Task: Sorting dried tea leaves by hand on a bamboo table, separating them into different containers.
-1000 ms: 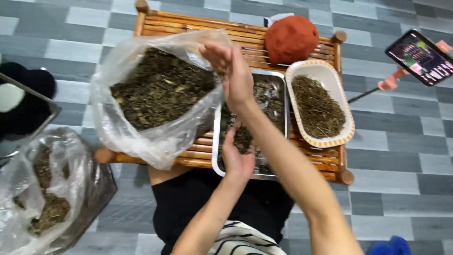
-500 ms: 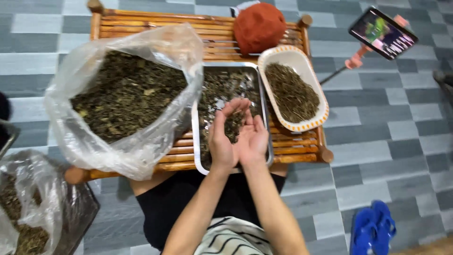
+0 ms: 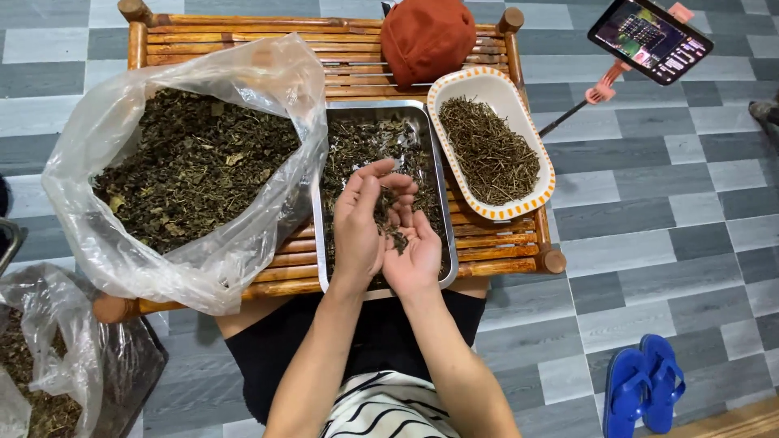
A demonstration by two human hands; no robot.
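Both hands sit cupped side by side, palms up and edges touching, above the near end of a rectangular shiny steel tray (image 3: 439,170) that lies on a low slatted bamboo worktop (image 3: 243,24). The left hand (image 3: 358,223) curls its fingers over toward the right hand (image 3: 415,253), and between them they cradle a small heap of dark dried leaf bits (image 3: 391,223); neither hand is clenched, both are loosely open around the heap. More of the same dried material covers the tray floor beneath them. Left of the tray, a large clear plastic bag (image 3: 122,251) lies open, packed with coarser dried green leaves. Right of the tray stands an oval white dish with an orange-dashed rim (image 3: 519,212), filled with thin brown stalks. Behind the tray rests a rust-red cloth cap (image 3: 428,36). Far right of the tray, on the grey tiled floor, a phone on an orange stand (image 3: 651,30) shows a lit screen, and 2 blue sandals (image 3: 645,389) lie nearer the person. The likely trouble is spillage: the palms meet only loosely, so crumbs could sift through the seam, and since the hands hover near the tray's front edge, some could land on the lap instead.
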